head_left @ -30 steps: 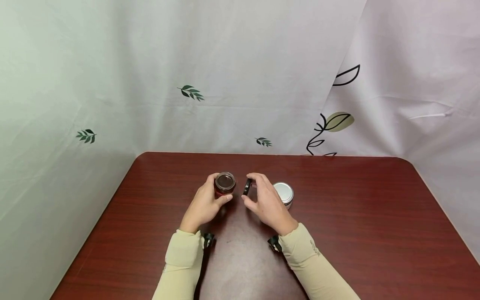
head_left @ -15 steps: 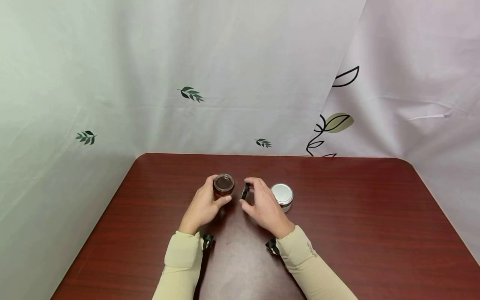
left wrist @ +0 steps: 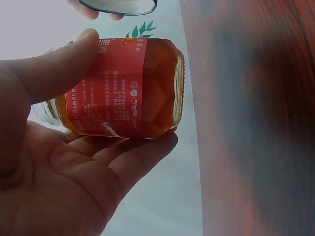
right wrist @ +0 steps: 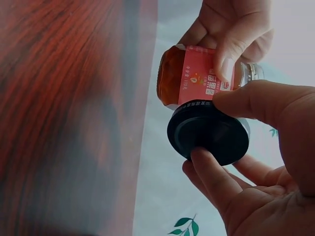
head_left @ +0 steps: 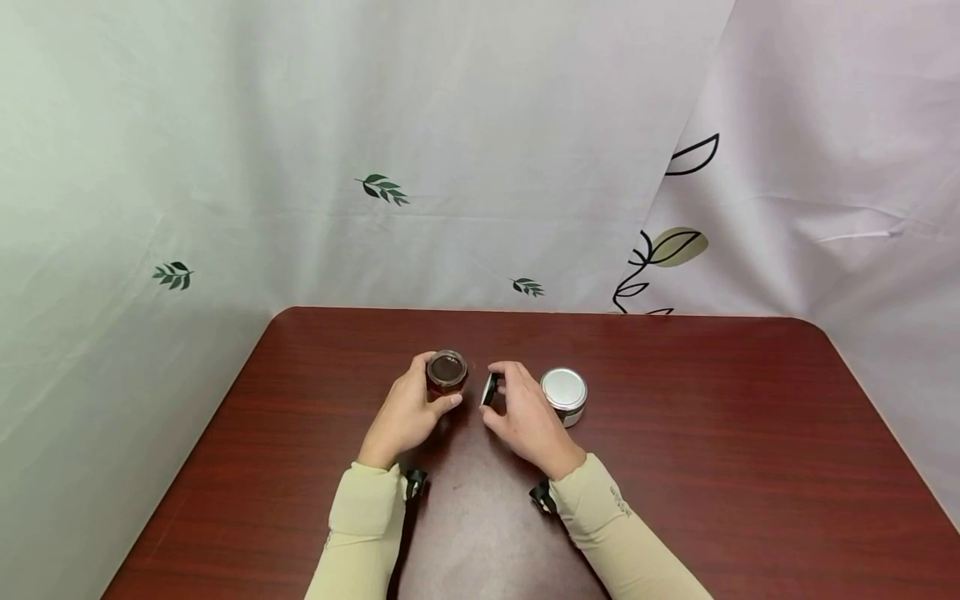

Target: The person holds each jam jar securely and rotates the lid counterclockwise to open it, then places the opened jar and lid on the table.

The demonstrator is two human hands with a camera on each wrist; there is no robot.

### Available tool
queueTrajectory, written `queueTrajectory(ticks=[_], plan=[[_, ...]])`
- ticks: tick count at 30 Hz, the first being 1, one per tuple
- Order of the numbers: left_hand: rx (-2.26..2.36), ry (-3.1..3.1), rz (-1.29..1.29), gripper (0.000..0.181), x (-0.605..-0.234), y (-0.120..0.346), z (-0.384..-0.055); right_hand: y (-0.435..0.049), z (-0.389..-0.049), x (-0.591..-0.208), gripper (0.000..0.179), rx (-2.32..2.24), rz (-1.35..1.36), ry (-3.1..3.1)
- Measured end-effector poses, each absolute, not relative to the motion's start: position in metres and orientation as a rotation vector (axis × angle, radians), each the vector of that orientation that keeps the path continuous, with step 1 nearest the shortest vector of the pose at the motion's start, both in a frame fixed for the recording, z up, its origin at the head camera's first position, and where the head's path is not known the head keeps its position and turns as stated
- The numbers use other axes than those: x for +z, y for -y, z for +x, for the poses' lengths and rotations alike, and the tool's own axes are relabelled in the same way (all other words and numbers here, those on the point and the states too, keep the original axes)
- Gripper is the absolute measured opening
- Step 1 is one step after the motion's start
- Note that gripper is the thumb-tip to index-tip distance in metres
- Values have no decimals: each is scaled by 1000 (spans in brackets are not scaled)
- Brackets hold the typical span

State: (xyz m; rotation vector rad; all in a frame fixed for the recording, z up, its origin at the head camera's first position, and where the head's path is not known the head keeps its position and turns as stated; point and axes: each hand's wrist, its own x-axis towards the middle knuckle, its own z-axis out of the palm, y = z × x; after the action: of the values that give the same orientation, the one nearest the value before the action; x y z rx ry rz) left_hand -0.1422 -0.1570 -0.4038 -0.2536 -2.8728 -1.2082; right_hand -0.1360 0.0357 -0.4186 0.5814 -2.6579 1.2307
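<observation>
My left hand (head_left: 403, 417) grips a glass jam jar (left wrist: 115, 88) round its side, thumb on the red label. Amber-brown contents fill its lower part, and the jar's uncovered mouth faces up in the head view. Close to the right of it, my right hand (head_left: 531, 421) pinches a round black lid (right wrist: 207, 133) between thumb and fingers. The lid is tilted on edge, apart from the jar, its pale inner side turned toward the jar. In the left wrist view just part of the lid (left wrist: 123, 6) shows at the top.
A round container with a silver lid (head_left: 564, 388) stands on the reddish-brown wooden table (head_left: 712, 450), just right of my right hand. Behind the table's far edge hangs a pale curtain (head_left: 465, 150) with leaf prints.
My right hand has drawn slightly nearer to me and left, tilting the lid so its pale inside shows. More of the silver-lidded container is visible. The jar has shifted only a little.
</observation>
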Motion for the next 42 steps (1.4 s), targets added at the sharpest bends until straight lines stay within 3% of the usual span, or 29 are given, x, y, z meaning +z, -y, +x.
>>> queueTrajectory(ticks=[42], plan=[[-1211,2935,-299,64,-412,162,-145,-32,-136,-425,57,1048,586,2754]])
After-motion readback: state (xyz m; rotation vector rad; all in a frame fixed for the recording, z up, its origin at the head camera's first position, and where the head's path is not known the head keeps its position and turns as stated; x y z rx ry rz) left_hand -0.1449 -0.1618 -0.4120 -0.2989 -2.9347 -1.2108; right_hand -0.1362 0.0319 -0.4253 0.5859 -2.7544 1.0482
